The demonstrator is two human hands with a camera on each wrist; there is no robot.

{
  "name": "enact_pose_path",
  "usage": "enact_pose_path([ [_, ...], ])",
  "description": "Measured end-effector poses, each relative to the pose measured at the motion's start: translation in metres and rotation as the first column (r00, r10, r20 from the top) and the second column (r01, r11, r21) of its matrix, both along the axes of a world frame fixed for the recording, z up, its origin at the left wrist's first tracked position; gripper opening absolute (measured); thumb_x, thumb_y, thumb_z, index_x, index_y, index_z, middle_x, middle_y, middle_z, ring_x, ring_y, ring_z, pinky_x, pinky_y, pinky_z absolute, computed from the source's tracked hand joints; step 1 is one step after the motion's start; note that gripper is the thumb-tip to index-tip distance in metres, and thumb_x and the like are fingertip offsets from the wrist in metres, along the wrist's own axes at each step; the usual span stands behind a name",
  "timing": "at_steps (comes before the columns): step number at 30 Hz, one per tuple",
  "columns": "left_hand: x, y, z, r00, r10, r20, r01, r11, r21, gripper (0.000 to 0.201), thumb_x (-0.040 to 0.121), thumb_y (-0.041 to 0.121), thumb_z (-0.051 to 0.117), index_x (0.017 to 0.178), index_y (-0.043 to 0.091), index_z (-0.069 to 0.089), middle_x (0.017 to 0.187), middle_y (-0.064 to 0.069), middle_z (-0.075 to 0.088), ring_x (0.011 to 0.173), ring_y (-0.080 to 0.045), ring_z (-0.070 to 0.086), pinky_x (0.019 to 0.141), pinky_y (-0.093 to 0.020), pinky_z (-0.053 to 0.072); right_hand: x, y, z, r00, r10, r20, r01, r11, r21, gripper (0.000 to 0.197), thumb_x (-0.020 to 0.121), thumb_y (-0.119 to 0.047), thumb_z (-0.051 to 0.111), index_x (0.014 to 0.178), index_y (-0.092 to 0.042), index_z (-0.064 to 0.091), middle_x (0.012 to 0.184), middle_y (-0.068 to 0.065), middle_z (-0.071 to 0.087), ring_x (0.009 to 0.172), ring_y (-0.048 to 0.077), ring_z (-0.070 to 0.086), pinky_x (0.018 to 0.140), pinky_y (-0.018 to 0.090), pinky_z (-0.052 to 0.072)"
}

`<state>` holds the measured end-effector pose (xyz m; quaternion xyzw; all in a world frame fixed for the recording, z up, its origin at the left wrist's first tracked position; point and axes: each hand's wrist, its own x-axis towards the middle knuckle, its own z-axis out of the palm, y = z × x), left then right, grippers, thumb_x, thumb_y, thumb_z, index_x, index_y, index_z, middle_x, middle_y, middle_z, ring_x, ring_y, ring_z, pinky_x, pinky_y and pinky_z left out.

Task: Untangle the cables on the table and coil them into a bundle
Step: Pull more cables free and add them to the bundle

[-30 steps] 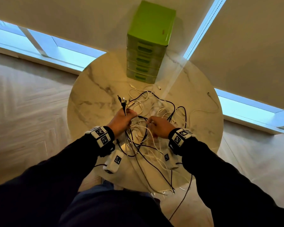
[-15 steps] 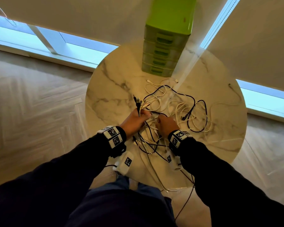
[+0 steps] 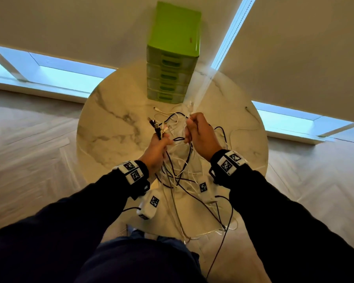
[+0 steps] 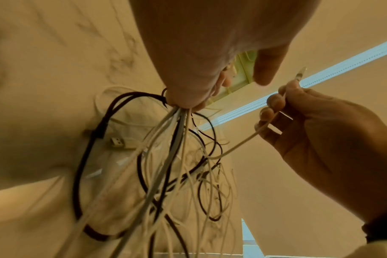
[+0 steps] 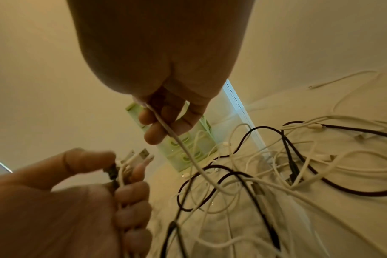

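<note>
Tangled black and white cables (image 3: pixel 179 166), partly lifted above marble table (image 3: pixel 110 127).

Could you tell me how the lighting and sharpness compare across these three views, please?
Head view: bright windows, a glare stripe across the table, wide-angle bending, fairly sharp. Left wrist view: yellow cast, left hand a blurred mass, cables soft. Right wrist view: same cast, right hand dark and blurred, drawer unit washed out.

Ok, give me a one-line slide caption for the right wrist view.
Right hand pinches one white cable out of the tangle while the left hand grips gathered plug ends.
</note>
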<state>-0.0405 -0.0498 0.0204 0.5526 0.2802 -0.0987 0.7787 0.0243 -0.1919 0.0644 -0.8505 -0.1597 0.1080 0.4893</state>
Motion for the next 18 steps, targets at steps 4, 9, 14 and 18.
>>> enact_pose_path([
  [4,0.002,-0.016,0.02,0.992,-0.029,0.122,0.044,0.992,-0.118,0.031,0.101,0.033,0.049,0.107,0.003,0.055,0.072,-0.016,0.05,0.068,-0.028,0.052,0.075,-0.024,0.036,-0.018,0.002,0.005,0.995,0.096,-0.041,-0.099,0.989,-0.107,0.014,0.107,-0.028,0.039,0.099,-0.018,0.045,0.073,0.006,0.06,0.056,0.014,0.054,0.057,0.031,0.048],
  [9,0.004,-0.025,0.016,0.982,-0.111,0.154,0.118,0.992,-0.036,0.068,0.09,0.06,0.052,0.133,0.008,0.046,0.08,0.013,0.06,0.077,-0.006,0.053,0.081,-0.032,0.039,-0.027,0.002,-0.001,0.992,0.124,0.006,-0.12,0.971,-0.205,0.006,0.106,-0.019,0.041,0.103,-0.016,0.045,0.077,-0.003,0.061,0.061,0.006,0.057,0.052,0.014,0.041],
  [14,0.001,-0.03,0.024,0.976,-0.143,0.163,0.132,0.989,0.073,0.055,0.102,0.056,0.035,0.142,0.019,0.041,0.092,-0.002,0.058,0.082,-0.016,0.053,0.089,-0.041,0.038,-0.027,-0.001,-0.002,0.993,0.117,0.013,-0.112,0.973,-0.204,0.006,0.103,-0.016,0.043,0.103,-0.011,0.045,0.079,0.002,0.064,0.065,0.016,0.059,0.057,0.026,0.044],
  [18,0.001,-0.032,0.029,0.979,-0.129,0.16,0.114,0.989,0.098,0.052,0.105,0.052,0.033,0.148,0.023,0.036,0.095,-0.004,0.061,0.092,-0.023,0.055,0.088,-0.035,0.046,-0.03,-0.008,-0.002,0.989,0.144,-0.016,-0.144,0.97,-0.194,0.007,0.103,-0.021,0.045,0.101,-0.014,0.044,0.077,0.001,0.064,0.064,0.015,0.06,0.059,0.032,0.048],
])
